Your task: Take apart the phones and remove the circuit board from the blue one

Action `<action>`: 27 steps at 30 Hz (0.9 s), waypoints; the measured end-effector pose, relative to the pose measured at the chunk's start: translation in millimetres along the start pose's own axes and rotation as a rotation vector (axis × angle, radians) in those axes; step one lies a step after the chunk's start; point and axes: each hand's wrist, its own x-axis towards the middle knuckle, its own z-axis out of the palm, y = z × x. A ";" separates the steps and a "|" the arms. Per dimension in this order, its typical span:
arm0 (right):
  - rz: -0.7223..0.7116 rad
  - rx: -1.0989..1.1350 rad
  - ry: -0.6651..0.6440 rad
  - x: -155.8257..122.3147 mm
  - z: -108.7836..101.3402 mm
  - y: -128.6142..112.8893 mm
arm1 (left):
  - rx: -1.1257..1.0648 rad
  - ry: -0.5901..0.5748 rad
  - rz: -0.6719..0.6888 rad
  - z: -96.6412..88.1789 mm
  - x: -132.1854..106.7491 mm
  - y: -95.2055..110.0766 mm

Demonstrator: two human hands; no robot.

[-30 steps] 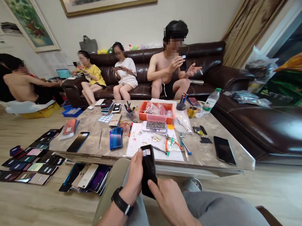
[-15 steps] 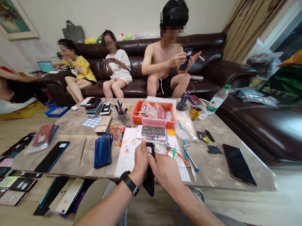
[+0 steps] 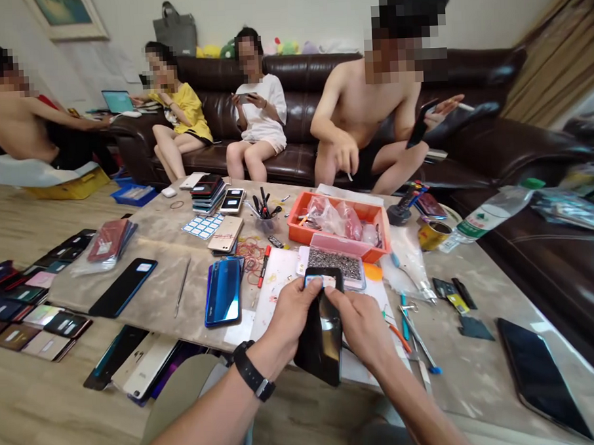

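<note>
Landmark: orange tray on the stone table.

- Far left of the tray, on the floor: rows of floor phones, laid flat.
- Left of the tray, on the table: labelled dark phone, then metal pry tool, then blue phone, each lying flat and apart from the next.
- Left hand, wristwatch on the wrist: clamped on the upper left edge of the black phone, thumb across its top.
- Black phone: held tilted above the near table edge, directly in front of the tray, top end just short of the clear screw box.
- Right hand: closed on the upper right edge of the same phone.
- Screw box: touching the tray's front wall.
- Right of the tray: water bottle, lying on its side.
- Far right, near corner: dark handset, flat on the table.
</note>
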 end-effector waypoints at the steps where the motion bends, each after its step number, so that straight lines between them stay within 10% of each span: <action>1: 0.017 0.044 0.000 1.4 -1.4 -0.5 | -0.029 -0.038 -0.044 -1.8 -3.1 3.3; 17: -0.025 0.244 -0.107 21.0 31.7 -17.5 | -0.269 -0.078 -0.103 -42.9 -25.0 29.6; 27: -0.295 -0.176 -0.328 92.7 106.2 -26.6 | -0.262 0.242 0.120 -150.4 -19.1 101.5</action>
